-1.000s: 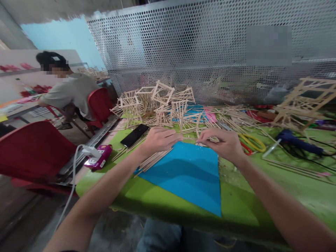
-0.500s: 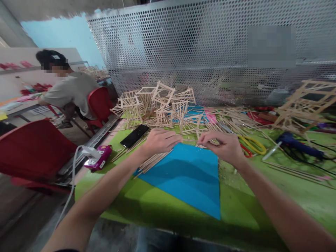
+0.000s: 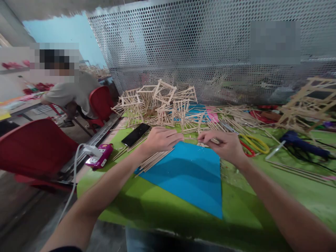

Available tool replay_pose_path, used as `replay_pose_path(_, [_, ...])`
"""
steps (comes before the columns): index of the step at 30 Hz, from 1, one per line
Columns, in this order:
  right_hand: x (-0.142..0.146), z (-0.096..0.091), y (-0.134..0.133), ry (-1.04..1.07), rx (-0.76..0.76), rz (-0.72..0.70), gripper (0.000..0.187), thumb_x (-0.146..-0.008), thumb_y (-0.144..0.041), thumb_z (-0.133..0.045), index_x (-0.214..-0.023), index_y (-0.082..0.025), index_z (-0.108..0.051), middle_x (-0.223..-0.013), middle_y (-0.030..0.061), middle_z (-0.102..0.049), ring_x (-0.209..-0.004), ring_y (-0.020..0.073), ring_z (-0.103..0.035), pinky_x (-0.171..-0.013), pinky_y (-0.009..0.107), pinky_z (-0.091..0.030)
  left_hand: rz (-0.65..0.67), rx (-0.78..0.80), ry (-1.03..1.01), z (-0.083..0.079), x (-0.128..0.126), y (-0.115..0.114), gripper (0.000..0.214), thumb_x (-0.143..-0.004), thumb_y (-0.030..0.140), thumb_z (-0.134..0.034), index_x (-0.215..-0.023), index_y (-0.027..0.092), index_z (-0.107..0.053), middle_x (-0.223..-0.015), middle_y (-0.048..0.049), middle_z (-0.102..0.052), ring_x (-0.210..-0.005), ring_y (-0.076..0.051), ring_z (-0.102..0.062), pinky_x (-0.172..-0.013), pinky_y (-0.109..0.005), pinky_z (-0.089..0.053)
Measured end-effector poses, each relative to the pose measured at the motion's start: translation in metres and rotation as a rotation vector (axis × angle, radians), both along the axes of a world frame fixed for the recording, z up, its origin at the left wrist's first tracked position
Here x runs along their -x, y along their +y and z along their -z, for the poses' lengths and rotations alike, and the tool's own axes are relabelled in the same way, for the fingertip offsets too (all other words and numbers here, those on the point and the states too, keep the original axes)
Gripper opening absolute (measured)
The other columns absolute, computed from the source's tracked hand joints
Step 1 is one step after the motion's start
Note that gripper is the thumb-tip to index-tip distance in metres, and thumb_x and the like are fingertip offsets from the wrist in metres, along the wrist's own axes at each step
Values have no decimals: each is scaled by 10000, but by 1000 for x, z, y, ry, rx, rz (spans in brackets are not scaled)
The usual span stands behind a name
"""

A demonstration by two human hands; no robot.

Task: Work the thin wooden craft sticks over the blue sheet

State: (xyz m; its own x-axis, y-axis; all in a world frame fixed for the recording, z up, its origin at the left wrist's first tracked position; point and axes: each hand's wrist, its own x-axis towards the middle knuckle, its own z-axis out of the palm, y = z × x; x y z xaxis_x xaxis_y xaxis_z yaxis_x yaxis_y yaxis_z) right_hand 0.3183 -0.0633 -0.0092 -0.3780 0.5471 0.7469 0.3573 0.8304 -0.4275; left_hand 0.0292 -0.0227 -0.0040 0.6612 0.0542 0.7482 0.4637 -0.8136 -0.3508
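Note:
A thin wooden stick (image 3: 190,139) spans the gap between my two hands, above the far edge of a blue sheet (image 3: 189,175). One end is pinched in the fingers of my left hand (image 3: 163,140), palm down. My right hand (image 3: 223,144) is closed on the other end with thumb and forefinger. Beneath my left wrist, a bundle of loose wooden sticks (image 3: 156,160) lies across the sheet's left edge. Small pale crumbs dot the sheet near the fingertips.
Stick frames (image 3: 160,101) are piled at the back, before a perforated metal screen (image 3: 183,45). A phone (image 3: 135,134) and purple power strip (image 3: 101,156) lie left; yellow-and-red scissors (image 3: 254,143), a blue glue gun (image 3: 301,145) and another stick frame (image 3: 307,101) right. A person (image 3: 78,87) sits far left.
Both hands keep hold of the stick in nearly the same pose. The whole view has shifted slightly; the things on the table lie as before.

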Motion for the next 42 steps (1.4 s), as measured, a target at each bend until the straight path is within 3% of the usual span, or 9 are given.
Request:
replay_pose_path(8, [0, -6, -2, 53, -115, 91, 138, -858, -172, -829, -870, -259, -722, -873, 5, -784, -828, 200, -770, -804, 322, -619, -13, 20, -15, 1, 0, 1, 170, -1033, 332, -637, -986, 240, -772, -800, 29, -773, -628, -82, -662, -577, -253, -405])
replay_pose_path(16, [4, -3, -4, -101, -28, 17, 178, -987, -146, -674, -1085, -285, -726, -1109, 4, -807, -1061, 183, -771, -965, 312, -598, -7, 27, -27, 5, 0, 3, 127, -1017, 314, -663, -1021, 250, -773, -819, 35, -774, -669, -85, -686, -626, -244, -451])
replay_pose_path(24, [2, -9, -5, 64, -46, 11, 131, -885, -186, -806, -830, -253, -707, -866, 4, -780, -819, 193, -773, -781, 315, -632, 11, -42, -58, 4, -2, 1, 143, -1016, 341, -670, -988, 250, -777, -808, 39, -772, -642, -84, -661, -611, -250, -426])
replay_pose_path(27, [2, -10, -6, 45, -86, 60, 103, -877, -188, -818, -864, -263, -748, -860, 5, -788, -816, 200, -771, -797, 332, -631, 4, -35, -55, 3, -1, 1, 135, -1013, 330, -675, -981, 243, -773, -810, 33, -775, -658, -89, -671, -623, -250, -432])
replay_pose_path(32, [5, -4, -5, -52, -61, 8, 172, -965, -142, -695, -1044, -284, -754, -1066, 9, -812, -1028, 197, -778, -936, 330, -618, -4, -5, -37, 5, -1, 2, 133, -1011, 334, -676, -992, 241, -770, -824, 22, -778, -678, -97, -690, -633, -254, -449])
replay_pose_path(39, [2, -5, -5, 70, -118, 41, 158, -857, -147, -820, -821, -250, -705, -875, 7, -789, -833, 201, -780, -792, 315, -637, 23, -17, -61, 7, -2, 2, 108, -990, 328, -701, -1015, 248, -769, -842, 30, -781, -668, -94, -681, -621, -250, -447])
replay_pose_path(42, [3, -7, -7, 51, -152, 74, 147, -851, -148, -829, -857, -257, -730, -866, 3, -794, -838, 203, -785, -804, 311, -638, 29, -17, -66, 5, -2, 1, 105, -990, 313, -696, -1009, 240, -769, -837, 29, -784, -662, -101, -673, -623, -246, -448])
